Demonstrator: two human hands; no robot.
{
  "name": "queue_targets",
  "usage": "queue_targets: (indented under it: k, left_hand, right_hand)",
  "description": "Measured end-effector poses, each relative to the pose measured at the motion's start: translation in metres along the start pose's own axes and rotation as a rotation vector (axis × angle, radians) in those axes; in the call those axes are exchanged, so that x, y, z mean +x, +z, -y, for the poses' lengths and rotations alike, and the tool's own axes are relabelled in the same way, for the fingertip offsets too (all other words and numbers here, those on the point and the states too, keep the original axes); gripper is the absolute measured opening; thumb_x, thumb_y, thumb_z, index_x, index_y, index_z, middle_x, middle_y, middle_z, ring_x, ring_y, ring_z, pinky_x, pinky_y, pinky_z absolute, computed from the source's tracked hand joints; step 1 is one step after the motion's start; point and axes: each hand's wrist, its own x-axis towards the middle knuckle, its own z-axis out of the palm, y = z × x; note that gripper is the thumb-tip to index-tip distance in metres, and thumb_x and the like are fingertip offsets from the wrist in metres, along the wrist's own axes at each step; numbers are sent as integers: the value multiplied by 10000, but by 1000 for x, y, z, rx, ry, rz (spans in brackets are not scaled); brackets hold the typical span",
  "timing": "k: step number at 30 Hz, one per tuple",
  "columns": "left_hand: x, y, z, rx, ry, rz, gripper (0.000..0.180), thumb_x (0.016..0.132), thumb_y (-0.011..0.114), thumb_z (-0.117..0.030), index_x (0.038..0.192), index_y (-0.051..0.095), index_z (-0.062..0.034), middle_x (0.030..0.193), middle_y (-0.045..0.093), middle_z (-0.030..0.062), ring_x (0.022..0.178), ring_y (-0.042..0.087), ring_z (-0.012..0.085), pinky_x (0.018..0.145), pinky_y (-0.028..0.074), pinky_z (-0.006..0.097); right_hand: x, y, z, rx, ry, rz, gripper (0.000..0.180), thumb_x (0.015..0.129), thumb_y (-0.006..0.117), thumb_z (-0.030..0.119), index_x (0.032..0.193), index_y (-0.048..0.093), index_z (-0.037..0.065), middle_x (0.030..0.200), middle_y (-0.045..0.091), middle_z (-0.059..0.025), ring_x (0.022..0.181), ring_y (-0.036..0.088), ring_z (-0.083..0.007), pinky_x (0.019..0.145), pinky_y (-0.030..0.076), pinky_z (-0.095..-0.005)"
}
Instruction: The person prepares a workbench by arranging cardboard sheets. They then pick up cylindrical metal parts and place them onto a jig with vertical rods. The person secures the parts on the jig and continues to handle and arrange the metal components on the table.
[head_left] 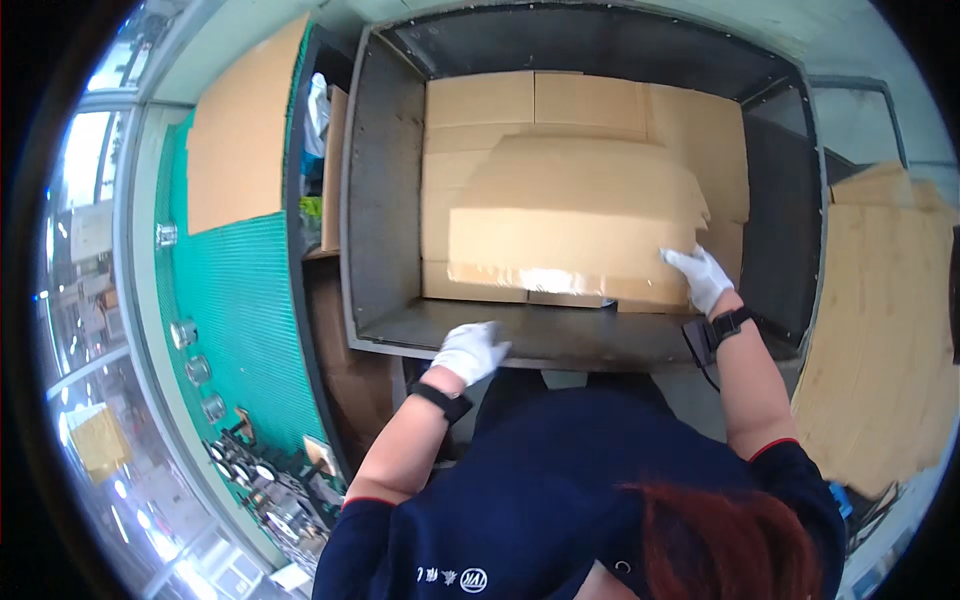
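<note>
A loose brown cardboard sheet (580, 215) lies tilted inside a large dark metal box (590, 330). Shiny clear tape runs along the sheet's near edge, and its right edge is torn. My right hand (705, 278), in a white glove, holds that right edge, thumb over the top face; the other fingertips are partly hidden. Over the box's near rim hovers my white-gloved left hand (470, 352), apart from the cardboard. Motion smears its fingers. More flat cardboard (480, 100) lines the bottom of the box beneath the sheet.
On the left stands a green ribbed surface (235, 310) with a cardboard piece (250, 130), several round metal parts (198, 370) and dial gauges (285, 515). A shelf with a bag (317, 115) borders the box. Stacked brown sheets (880, 330) stand at the right.
</note>
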Motion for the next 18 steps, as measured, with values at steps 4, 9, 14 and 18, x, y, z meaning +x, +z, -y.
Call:
queue_targets:
  k: [4, 9, 14, 18]
  left_hand:
    - [9, 71, 26, 203, -267, -115, 446, 911, 623, -468, 1067, 755, -72, 1043, 750, 166, 997, 701, 354, 893, 530, 459]
    - [32, 70, -10, 163, -281, -296, 262, 882, 648, -319, 823, 747, -83, 857, 741, 133, 794, 682, 362, 760, 523, 484]
    - [41, 64, -9, 151, -173, -363, 109, 811, 647, -172, 763, 687, -83, 777, 697, 138, 743, 650, 371, 717, 505, 486]
    - [46, 69, -7, 184, -141, -384, 71, 790, 644, -136, 802, 675, -73, 803, 687, 136, 769, 642, 374, 726, 497, 485]
  right_hand:
    - [46, -111, -77, -144, 362, -227, 552, 921, 739, 206, 1399, 536, 20, 1324, 646, -127, 1209, 622, -263, 1037, 492, -417]
    - [113, -257, -227, -631, 520, -459, 775, 867, 785, 329, 1443, 473, -85, 1421, 584, -220, 1274, 590, -321, 1056, 458, -369]
    - [150, -291, -280, -773, 480, -660, 837, 864, 785, 358, 1457, 438, -120, 1447, 554, -261, 1304, 568, -350, 1083, 435, -366]
    - [155, -321, -302, -721, 498, -733, 871, 871, 777, 376, 1479, 408, -126, 1500, 500, -275, 1376, 513, -343, 1124, 404, -364]
